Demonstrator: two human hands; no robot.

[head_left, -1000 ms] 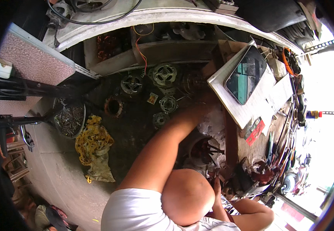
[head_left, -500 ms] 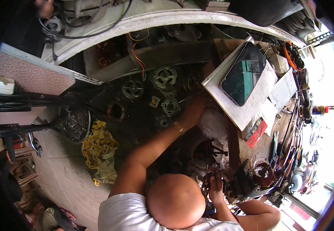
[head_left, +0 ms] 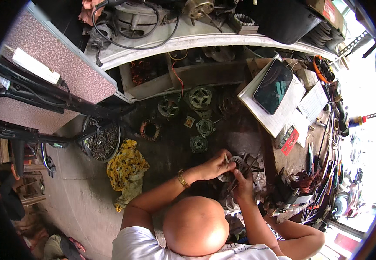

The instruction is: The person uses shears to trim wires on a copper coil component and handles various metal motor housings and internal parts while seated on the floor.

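Both my hands meet in front of me around a small round metal part (head_left: 237, 162) with slots around its face, perhaps a motor end cover. My left hand (head_left: 214, 167), with a gold bracelet on the wrist, grips its left side, fingers closed. On the right side, my right hand (head_left: 244, 186) closes on it with the thumb up against the edge. Dark metal pieces beside the fingers are partly hidden, so I cannot make out their kind. Beyond my hands, several round metal motor end covers (head_left: 200, 98) lie on the dark floor, near a copper-coloured ring (head_left: 150, 130).
To the left stand a round bowl (head_left: 119, 141) of small metal pieces and a crumpled yellow cloth (head_left: 127, 167). A dark tablet (head_left: 273, 86) rests on an open notebook (head_left: 251, 110) at right. Hand tools and a copper-wound coil (head_left: 308, 183) crowd the right-hand bench. A pale shelf edge (head_left: 188, 44) crosses the far side.
My left hand has come back from beside the parts on the floor and now meets my right hand at the round part. My right hand has risen slightly. The whole view has shifted.
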